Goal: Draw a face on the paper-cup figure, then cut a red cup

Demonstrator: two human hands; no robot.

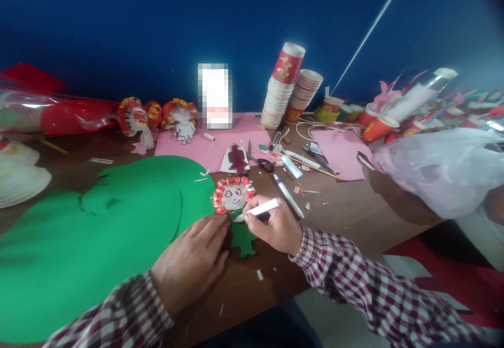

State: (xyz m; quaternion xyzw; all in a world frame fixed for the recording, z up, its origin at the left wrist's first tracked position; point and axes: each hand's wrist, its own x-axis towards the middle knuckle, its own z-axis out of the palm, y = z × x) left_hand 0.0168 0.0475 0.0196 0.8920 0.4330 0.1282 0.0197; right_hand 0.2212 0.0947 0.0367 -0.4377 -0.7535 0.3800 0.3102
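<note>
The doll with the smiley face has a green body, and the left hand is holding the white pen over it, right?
Not quite: it's the right hand that holds the white pen over the green body, as the head view shows. The doll's face is smiling, just as you said.

Right hand (277, 224) holding white marker (263, 209) over green cutout figure (243, 239)

Paper figure (242, 239): lying face up near the counter's (275, 280) front edge
Face (235, 196): pale, with drawn eyes and smile
Frill (218, 202): red and white, around the face
Body (247, 243): green, partly hidden
White marker (264, 208): tilted, tip over the body's upper part
</note>
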